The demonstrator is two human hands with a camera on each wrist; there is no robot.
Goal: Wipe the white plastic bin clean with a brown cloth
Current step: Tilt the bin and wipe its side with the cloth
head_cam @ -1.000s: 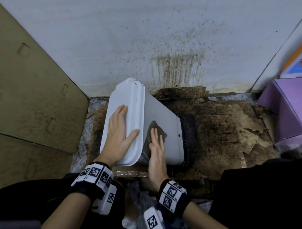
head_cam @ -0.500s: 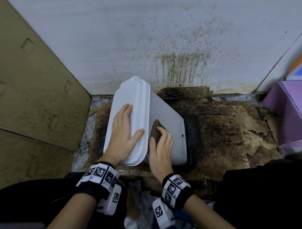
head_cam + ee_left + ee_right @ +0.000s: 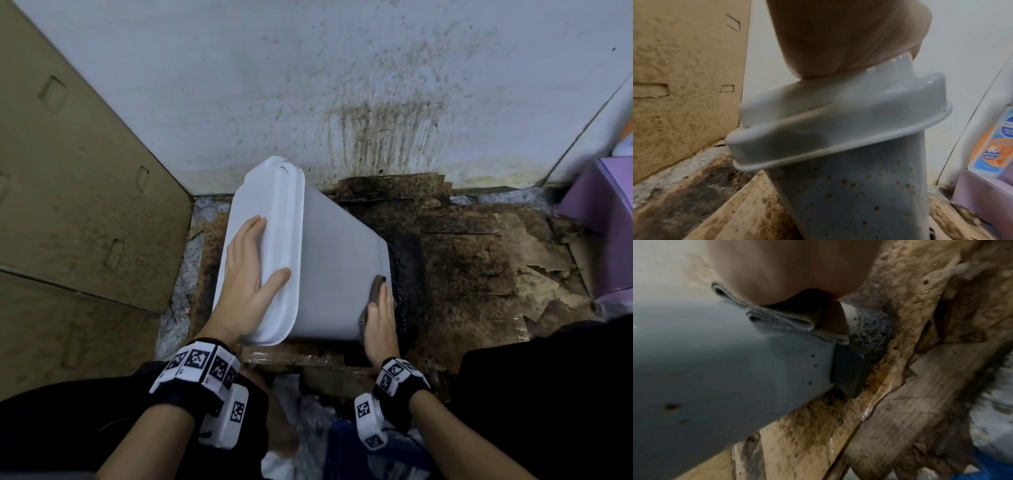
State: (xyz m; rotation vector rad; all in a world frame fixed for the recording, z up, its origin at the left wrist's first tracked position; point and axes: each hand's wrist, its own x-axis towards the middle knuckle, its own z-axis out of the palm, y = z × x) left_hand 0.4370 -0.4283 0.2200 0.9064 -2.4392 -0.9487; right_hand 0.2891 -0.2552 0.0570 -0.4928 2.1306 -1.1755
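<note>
The white plastic bin point(image 3: 337, 263) stands tilted on stained cardboard, its lidded top leaning left. My left hand point(image 3: 251, 284) lies flat on the lid point(image 3: 270, 219), fingers straight, thumb over the lid's rim. My right hand point(image 3: 380, 315) presses the folded brown cloth point(image 3: 376, 289) against the bin's side near its dirty black base point(image 3: 407, 270). The right wrist view shows the cloth point(image 3: 789, 321) squashed under my palm on the grey-white wall point(image 3: 715, 369). In the left wrist view the bin point(image 3: 849, 186) carries brown specks below its rim.
A stained white wall point(image 3: 342, 85) rises behind. Cardboard panels point(image 3: 75, 178) close off the left. Torn, mouldy cardboard point(image 3: 479, 260) covers the floor. A purple box point(image 3: 603, 219) sits at right, with a printed package point(image 3: 995, 146) above it.
My right hand has slid the cloth from the upper middle of the bin's side down to its lower edge by the base. The left hand stays on the lid.
</note>
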